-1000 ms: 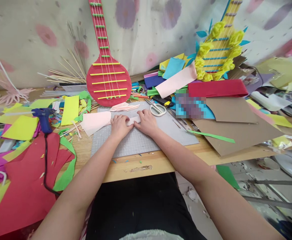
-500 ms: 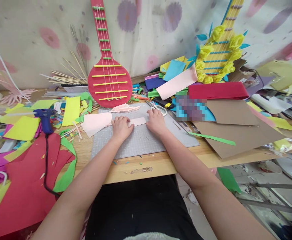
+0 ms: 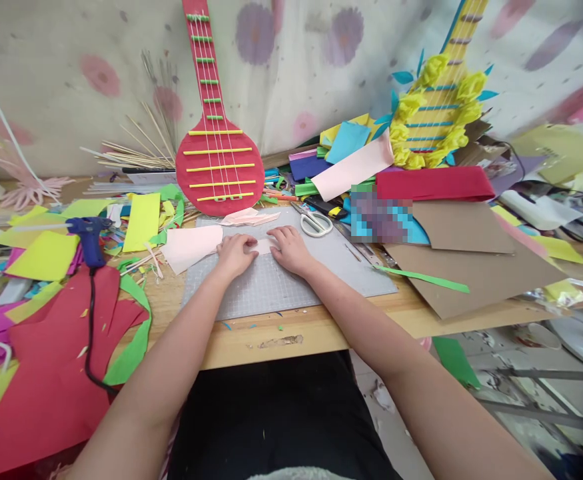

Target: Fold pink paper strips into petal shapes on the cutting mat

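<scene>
A pale pink paper strip [image 3: 265, 247] lies across the grey cutting mat [image 3: 251, 291], and both hands are on it. My left hand [image 3: 238, 255] is closed on the strip's left part, with thumb and fingers bent together. From the other side my right hand [image 3: 292, 251] grips the right part, fingers curved over it; the paper under the fingers is hidden. A larger pale pink sheet [image 3: 192, 247] sits just left of my left hand. Behind the hands is a crumpled pink piece [image 3: 250, 217]. White-handled scissors [image 3: 316, 225] rest beyond my right hand.
A red paper instrument [image 3: 220, 167] leans behind the mat. A yellow flowered one [image 3: 434, 113] stands back right. At left, a blue glue gun [image 3: 90, 239] with a cord lies over red sheets [image 3: 61, 347]. Brown cardboard [image 3: 471, 273] covers the right side.
My right hand has moved left, closer to my left hand, uncovering the scissors' handles. Less of the strip shows between the hands. My left hand has shifted slightly left.
</scene>
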Tool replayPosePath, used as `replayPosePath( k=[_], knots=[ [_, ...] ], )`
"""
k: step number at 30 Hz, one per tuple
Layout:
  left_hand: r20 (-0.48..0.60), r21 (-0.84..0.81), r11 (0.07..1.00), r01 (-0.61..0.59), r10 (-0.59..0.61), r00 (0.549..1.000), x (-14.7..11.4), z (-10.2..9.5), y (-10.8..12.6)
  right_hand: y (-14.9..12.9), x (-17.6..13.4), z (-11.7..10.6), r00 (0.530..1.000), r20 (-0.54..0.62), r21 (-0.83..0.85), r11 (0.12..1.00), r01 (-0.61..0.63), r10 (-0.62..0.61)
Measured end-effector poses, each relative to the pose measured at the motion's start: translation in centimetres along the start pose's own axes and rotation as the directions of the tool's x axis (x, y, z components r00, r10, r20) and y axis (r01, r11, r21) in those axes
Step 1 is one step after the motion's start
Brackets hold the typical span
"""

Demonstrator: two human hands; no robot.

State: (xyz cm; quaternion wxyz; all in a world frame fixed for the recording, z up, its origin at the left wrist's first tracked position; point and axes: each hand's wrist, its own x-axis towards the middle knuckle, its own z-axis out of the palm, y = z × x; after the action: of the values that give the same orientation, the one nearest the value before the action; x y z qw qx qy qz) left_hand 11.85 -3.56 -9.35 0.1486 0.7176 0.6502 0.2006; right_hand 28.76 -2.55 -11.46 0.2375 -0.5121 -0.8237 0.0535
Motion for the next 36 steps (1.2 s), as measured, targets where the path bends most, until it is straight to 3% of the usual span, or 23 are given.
replayPosePath(
  k=[3,8,17,24,36],
  knots=[
    [-0.007,0.021,0.997,-0.072,0.073,0.997,0.1,-0.9,-1.8,0.1,0.0,-0.1,1.0,0.011,0.006,1.0,-0.002,0.002],
    [-0.121,0.03,0.993,-0.116,0.118,0.986,0.2,-1.1,-3.5,-0.1,0.1,-0.2,0.998,0.044,-0.007,0.999,0.046,-0.046],
    [-0.141,-0.041,0.99,-0.135,0.128,0.982,0.1,-0.1,-1.8,-0.4,0.1,-0.9,0.995,-0.009,-0.029,0.995,0.097,-0.098],
    [-0.129,-0.172,0.964,-0.202,0.181,0.975,0.0,0.0,-1.6,0.1,0.5,-1.0,0.991,-0.118,-0.026,0.998,0.054,-0.056],
    [-0.183,-0.367,0.902,-0.227,0.169,0.968,0.3,0.3,-1.9,0.7,0.4,-1.1,0.984,-0.171,-0.001,0.999,0.049,-0.049]
  ],
)
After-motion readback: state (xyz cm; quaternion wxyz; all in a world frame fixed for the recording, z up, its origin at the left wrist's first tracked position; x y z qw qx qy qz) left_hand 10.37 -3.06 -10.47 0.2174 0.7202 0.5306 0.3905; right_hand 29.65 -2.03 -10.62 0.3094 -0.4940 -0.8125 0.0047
